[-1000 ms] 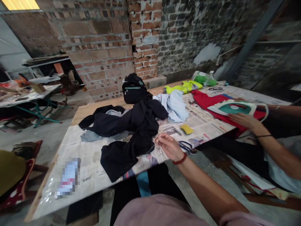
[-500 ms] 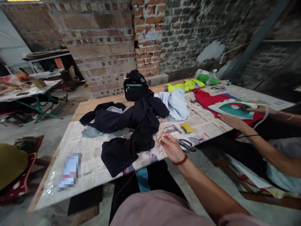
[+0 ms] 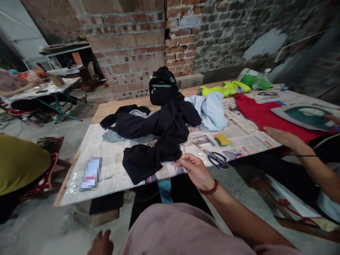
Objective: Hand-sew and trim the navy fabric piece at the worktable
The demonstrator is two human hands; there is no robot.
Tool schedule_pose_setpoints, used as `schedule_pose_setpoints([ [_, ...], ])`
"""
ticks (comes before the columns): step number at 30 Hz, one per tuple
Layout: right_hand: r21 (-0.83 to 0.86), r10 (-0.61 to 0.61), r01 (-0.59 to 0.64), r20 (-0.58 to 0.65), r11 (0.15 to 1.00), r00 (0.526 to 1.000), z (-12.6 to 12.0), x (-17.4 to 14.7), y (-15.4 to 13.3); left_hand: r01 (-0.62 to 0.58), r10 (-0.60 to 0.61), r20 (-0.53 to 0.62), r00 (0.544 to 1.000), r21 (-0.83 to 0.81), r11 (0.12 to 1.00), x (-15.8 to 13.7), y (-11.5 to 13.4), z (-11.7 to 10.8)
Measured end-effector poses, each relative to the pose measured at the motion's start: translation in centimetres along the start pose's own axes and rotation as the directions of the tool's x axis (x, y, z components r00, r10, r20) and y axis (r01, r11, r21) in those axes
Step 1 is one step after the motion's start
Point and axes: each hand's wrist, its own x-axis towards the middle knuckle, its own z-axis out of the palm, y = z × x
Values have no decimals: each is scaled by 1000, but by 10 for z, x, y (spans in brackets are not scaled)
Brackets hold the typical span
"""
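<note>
My right hand (image 3: 196, 170), with a red bead bracelet on its wrist, is closed in a pinch beside the dark trousers-like garment (image 3: 143, 163) at the table's front edge. What is between its fingertips is too small to make out. Low in the picture, my left hand (image 3: 102, 243) shows partly, below the table and away from the cloth; its fingers are slightly apart and nothing shows in them. Blue-handled scissors (image 3: 216, 158) lie just right of my right hand, near a yellow sponge (image 3: 222, 139).
Newspaper under clear plastic covers the table (image 3: 106, 180). A phone (image 3: 90, 173) lies on the left. Behind are a black bag (image 3: 163, 88), light-blue cloth (image 3: 214, 111) and a yellow vest (image 3: 225, 88). At right, a co-worker's hands are at an iron (image 3: 305, 117) on red cloth (image 3: 255, 113).
My left hand has come into view at the bottom. My right hand stays pinched, now closer to the dark cloth. The view has turned left, and the co-worker's iron has moved right.
</note>
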Motion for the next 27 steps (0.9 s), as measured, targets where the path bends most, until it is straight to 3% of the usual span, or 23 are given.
schedule_pose_setpoints([
  [2, -21, 7, -6, 21, 1000, 1000, 6, -5, 0, -149, 149, -47, 988, 6, 989, 9, 28, -19],
  [5, -8, 40, -40, 55, 999, 998, 16, -13, 0, -391, 343, -212, 915, -261, 883, 14, 86, -67],
  [7, 23, 76, -78, 77, 997, 994, 23, -17, 1, -429, 327, -299, 897, -404, 808, 9, 127, -100],
  [9, 53, 111, -117, 100, 992, 989, 28, -20, 2, -496, 354, -365, 861, -443, 747, 2, 161, -124],
  [12, 78, 143, -152, 120, 985, 982, 32, -24, 3, -617, 442, -448, 778, -410, 672, -4, 195, -137],
  [15, 83, 154, -165, 120, 983, 981, 33, -28, 3, -634, 485, -409, 773, -476, 609, 0, 214, -132],
  [19, 55, 146, -152, 107, 987, 983, 31, -33, 3, -477, 568, -158, 807, -742, 471, 5, 233, -117],
  [23, -16, 124, -123, 68, 992, 990, 27, -36, 7, -101, 566, 125, 815, -931, 351, 1, 247, -101],
  [27, -58, 137, -134, 40, 989, 990, 23, -37, 12, 292, 534, 325, 781, -945, 148, -4, 253, -91],
])
